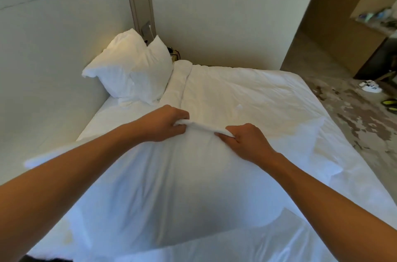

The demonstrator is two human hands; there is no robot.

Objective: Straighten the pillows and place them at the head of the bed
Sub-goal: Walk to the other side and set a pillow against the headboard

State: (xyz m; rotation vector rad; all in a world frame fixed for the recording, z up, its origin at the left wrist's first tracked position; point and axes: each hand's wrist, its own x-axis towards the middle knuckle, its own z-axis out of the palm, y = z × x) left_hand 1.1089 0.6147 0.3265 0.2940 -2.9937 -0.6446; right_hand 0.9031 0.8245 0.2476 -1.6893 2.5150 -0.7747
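A large white pillow (167,186) is held up in front of me over the near part of the bed. My left hand (165,122) and my right hand (242,139) both pinch its far top edge, about a hand's width apart. Two more white pillows lean upright against the wall at the far left: one (113,64) in the corner and another (152,72) overlapping it on the right. The bed (257,94) is covered in white sheet and duvet.
A folded duvet edge (180,81) runs beside the standing pillows. Walls close in on the left and far side. Cables and a small device (174,52) sit behind the pillows. To the right lies patterned floor with shoes (371,87) and a shelf unit (376,19).
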